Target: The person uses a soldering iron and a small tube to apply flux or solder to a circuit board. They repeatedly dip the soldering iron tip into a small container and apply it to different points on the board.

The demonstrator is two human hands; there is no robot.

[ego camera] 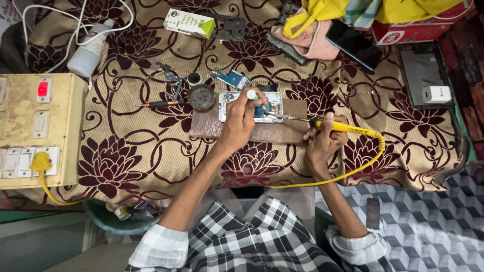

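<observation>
I am stretching both forearms forward, sleeves rolled to the elbows. My left hand (241, 117) is pinching, fingers curled and wrist bent down. My right hand (322, 142) is closing in a pen-style grip.

Opened phone (262, 108) on board (282, 132); tin (201, 97) left.
</observation>
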